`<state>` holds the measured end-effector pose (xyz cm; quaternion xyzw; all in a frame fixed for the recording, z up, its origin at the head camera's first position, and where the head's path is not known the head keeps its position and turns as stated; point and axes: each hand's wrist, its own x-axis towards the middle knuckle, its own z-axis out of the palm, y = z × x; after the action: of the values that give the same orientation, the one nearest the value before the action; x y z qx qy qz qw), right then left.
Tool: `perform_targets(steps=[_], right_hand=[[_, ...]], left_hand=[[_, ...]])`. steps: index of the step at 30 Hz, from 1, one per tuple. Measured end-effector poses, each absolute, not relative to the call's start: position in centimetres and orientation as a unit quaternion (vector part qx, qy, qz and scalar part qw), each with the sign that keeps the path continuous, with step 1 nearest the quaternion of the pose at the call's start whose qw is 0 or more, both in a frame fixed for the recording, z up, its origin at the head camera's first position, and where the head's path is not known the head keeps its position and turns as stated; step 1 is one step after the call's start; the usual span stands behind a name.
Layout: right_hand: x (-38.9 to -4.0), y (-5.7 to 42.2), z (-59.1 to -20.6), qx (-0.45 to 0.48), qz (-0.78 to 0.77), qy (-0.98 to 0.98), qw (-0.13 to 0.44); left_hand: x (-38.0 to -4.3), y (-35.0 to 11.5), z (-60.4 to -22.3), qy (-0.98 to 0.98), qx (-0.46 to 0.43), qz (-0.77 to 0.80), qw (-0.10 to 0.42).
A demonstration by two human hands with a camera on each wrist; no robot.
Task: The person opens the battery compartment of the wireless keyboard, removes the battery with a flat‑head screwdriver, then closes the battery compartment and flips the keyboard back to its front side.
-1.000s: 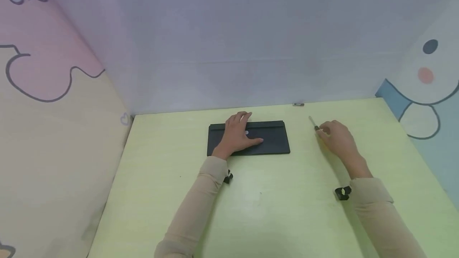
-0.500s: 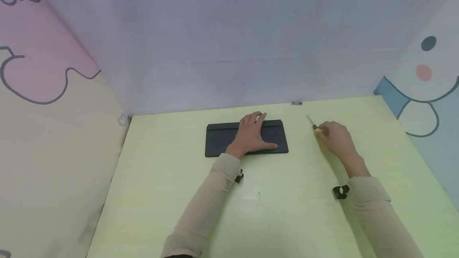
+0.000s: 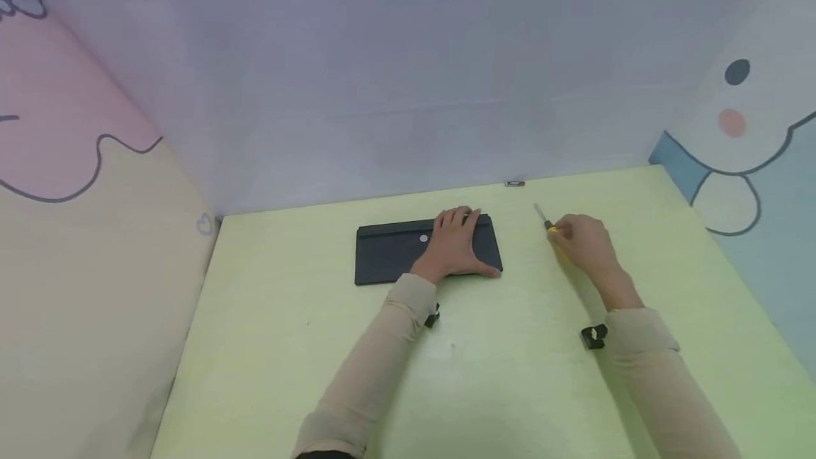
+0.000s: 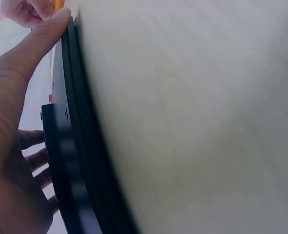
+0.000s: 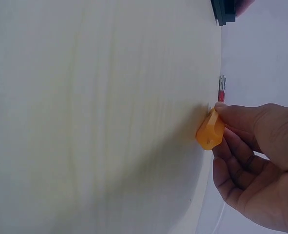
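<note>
A flat black rectangular device (image 3: 392, 253), with a raised bar along its far edge and a white round spot, lies on the table. My left hand (image 3: 451, 246) spans its right part, thumb at the near edge by the right corner and fingers over the far bar. In the left wrist view the fingers (image 4: 36, 158) reach behind that bar, gripping the device. To the right, my right hand (image 3: 585, 243) pinches a screwdriver (image 3: 551, 227) by its yellow handle, shaft pointing away to the far left. Only the handle's end (image 5: 209, 134) shows in the right wrist view.
A small battery (image 3: 514, 183) with a red end lies at the table's back edge. The pale yellow table (image 3: 510, 388) meets a grey-white back wall (image 3: 408, 126). Panels with cartoon drawings stand at the left (image 3: 83, 268) and right (image 3: 765, 232).
My left hand has slid rightward across the black device, its thumb now at the near right edge. The right hand keeps its hold on the screwdriver. The head view has shifted slightly.
</note>
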<state>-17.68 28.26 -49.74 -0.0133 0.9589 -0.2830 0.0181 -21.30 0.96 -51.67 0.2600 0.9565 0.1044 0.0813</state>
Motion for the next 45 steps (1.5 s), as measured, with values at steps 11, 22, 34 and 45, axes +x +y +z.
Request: perform_targets(steps=[11, 22, 34, 45], right_hand=[[-18.2, 27.2, -49.7, -0.021, -0.285, 0.958, 0.016], [-18.3, 27.2, -49.5, -0.01, -0.292, 0.956, 0.03], [-18.6, 27.2, -49.7, -0.006, -0.294, 0.955, 0.049], [-18.9, 27.6, -50.0, -0.01, -0.292, 0.955, 0.041]], left_hand=[[-21.6, 0.6, -50.8, 0.957, 0.274, 0.052, 0.08], [-22.0, 0.4, -49.5, 0.953, 0.293, 0.052, 0.048], [-22.4, 0.2, -46.8, 0.955, 0.286, 0.078, 0.024], [-22.2, -0.5, -43.3, 0.949, 0.282, 0.144, -0.01]])
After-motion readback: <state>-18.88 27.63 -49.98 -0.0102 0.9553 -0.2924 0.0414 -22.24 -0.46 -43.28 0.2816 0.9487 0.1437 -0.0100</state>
